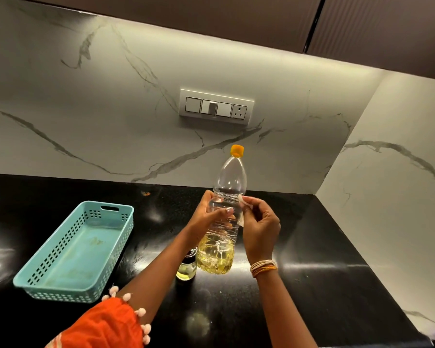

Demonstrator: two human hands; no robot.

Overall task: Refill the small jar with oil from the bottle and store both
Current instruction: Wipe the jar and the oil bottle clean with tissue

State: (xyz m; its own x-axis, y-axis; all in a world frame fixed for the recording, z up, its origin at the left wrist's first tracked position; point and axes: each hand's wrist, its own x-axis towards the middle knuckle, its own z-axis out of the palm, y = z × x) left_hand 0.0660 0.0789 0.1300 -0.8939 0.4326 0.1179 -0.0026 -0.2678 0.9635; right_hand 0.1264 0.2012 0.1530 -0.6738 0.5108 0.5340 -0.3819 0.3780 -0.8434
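Two hands on the bottle (224, 214), capped and upright over the bench (312, 259), oil only in its bottom part. Left hand (206, 217) grips the middle to steady it; right hand (259, 227) pinches a white scrap (244, 204), maybe label, at its side. Small jar (186, 268) stands just left, teal basket (73, 249) farther left.

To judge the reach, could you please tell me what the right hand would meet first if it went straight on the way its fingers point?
Probably the oil bottle: the right hand points its fingertips at the bottle's side, seemingly almost touching.
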